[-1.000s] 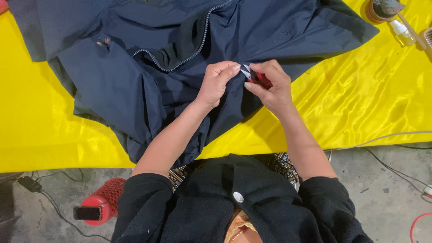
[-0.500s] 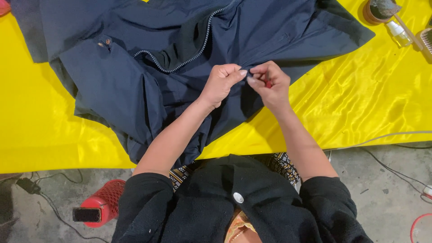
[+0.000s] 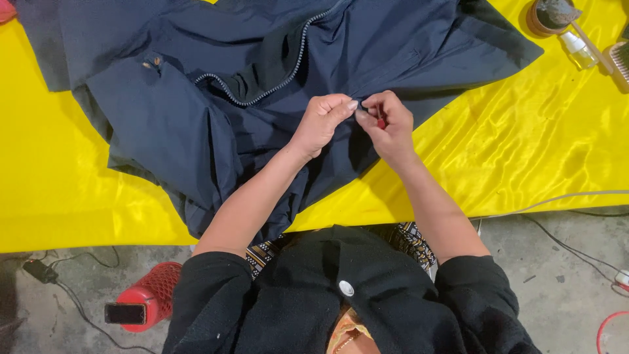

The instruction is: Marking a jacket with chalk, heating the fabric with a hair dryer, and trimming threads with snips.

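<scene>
A dark navy jacket (image 3: pixel 262 85) with a silver zipper (image 3: pixel 275 75) lies spread on a shiny yellow cloth (image 3: pixel 524 151). My left hand (image 3: pixel 324 121) pinches a fold of the jacket fabric near its lower middle. My right hand (image 3: pixel 386 124) is closed around a small red tool (image 3: pixel 381 122), its tip against the same spot of fabric. The two hands touch at the fingertips. Most of the red tool is hidden inside my fist.
A round brown container (image 3: pixel 549 16), a small clear bottle (image 3: pixel 576 49) and a brush (image 3: pixel 619 62) sit at the cloth's top right. A red mesh object with a phone (image 3: pixel 141 305) stands on the concrete floor lower left. Cables (image 3: pixel 576 229) run along the floor at right.
The hands have shifted slightly along the fabric and closed tighter together. The red tool shows less than before. The jacket has barely moved.
</scene>
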